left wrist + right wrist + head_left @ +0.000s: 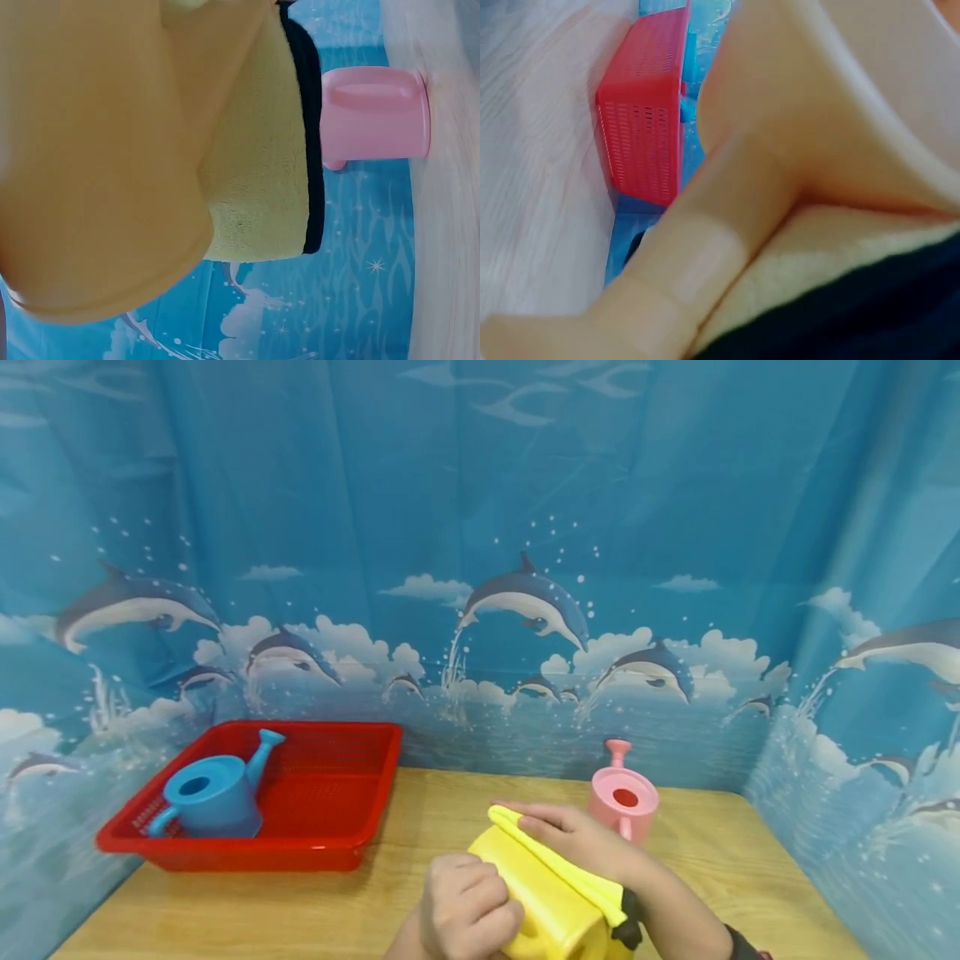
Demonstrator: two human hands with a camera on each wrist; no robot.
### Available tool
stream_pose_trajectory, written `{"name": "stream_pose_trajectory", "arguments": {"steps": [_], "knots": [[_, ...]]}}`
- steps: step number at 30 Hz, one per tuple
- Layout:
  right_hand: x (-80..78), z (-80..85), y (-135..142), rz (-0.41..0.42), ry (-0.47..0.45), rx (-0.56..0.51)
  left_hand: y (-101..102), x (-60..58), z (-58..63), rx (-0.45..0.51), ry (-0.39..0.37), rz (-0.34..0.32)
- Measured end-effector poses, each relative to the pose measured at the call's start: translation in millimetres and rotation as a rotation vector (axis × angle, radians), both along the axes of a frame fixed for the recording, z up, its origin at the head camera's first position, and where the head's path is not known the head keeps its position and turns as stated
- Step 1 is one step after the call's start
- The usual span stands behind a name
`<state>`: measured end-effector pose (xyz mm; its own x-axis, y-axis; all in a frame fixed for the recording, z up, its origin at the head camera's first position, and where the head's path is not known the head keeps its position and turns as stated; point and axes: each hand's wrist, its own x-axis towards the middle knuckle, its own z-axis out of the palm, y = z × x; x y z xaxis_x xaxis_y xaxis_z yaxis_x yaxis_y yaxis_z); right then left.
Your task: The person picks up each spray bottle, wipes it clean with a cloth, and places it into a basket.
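A yellow watering can (536, 889) is held tilted above the front of the table. My left hand (468, 906) grips it at the near left, with fingers curled by its handle. Over the can's right side lies a yellow cloth (570, 877) with a black edge. My right hand (581, 839) holds this cloth against the can, thumb in front; some fingers are hidden. In the left wrist view the cloth (259, 172) hangs beside the can's body (97, 165). The can's spout (697, 247) fills the middle of the right wrist view.
A red basket (330, 852) stands at the left with a blue watering can (217, 797) in it. Behind my right hand, a pink watering can (633, 793) stands on the wooden table (300, 910). A blue dolphin-print curtain (465, 485) rises at the back and sides.
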<state>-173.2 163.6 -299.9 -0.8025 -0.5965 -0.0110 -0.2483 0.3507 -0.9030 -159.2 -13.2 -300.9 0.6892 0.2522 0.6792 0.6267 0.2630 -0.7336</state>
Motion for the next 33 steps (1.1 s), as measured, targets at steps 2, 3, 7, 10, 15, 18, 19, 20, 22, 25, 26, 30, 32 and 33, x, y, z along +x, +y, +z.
{"name": "stream_pose_trajectory", "arguments": {"steps": [2, 3, 7, 10, 15, 18, 19, 20, 22, 25, 26, 30, 32, 33], "knots": [[2.3, 0.3, 1, -0.012, -0.011, 0.003, -1, -2.3, -0.6, 0.015, -0.009, -0.010], [3.7, 0.7, 2, -0.016, -0.013, 0.007, -2, -3.2, -1.0, 0.021, -0.015, -0.008], [8.7, 2.0, 6, -0.004, 0.001, 0.013, -3, -7.5, -1.1, 0.061, -0.015, 0.009], [14.3, 1.9, 9, 0.022, 0.068, 0.045, -5, -11.0, -1.7, 0.103, 0.005, 0.013], [28.9, 2.6, 16, 0.003, 0.201, 0.123, -8, -14.0, -1.8, 0.143, 0.006, 0.006], [38.4, 3.6, 22, -0.012, 0.156, 0.104, -11, -12.9, -0.5, 0.153, 0.002, 0.001], [41.3, 3.6, 25, -0.012, 0.126, 0.089, -11, -12.6, 0.2, 0.156, 0.008, -0.001], [43.7, 3.4, 27, -0.014, 0.099, 0.072, -12, -12.0, 0.9, 0.158, 0.014, -0.001], [46.8, 2.6, 31, -0.016, 0.069, 0.046, -12, -10.5, 2.1, 0.161, 0.025, 0.004], [46.9, 0.7, 34, -0.012, 0.043, 0.015, -10, -8.7, 4.0, 0.164, 0.049, 0.020], [45.9, 0.2, 34, -0.008, 0.040, 0.002, -10, -7.9, 4.4, 0.163, 0.052, 0.025], [42.1, -1.7, 35, 0.025, -0.044, -0.091, -9, -3.1, 4.6, 0.140, 0.038, 0.032], [40.1, -2.2, 34, 0.049, -0.083, -0.146, -8, -0.3, 4.2, 0.119, 0.022, 0.029], [38.9, -2.4, 34, 0.065, -0.099, -0.172, -7, 1.0, 4.0, 0.108, 0.016, 0.028]]}}
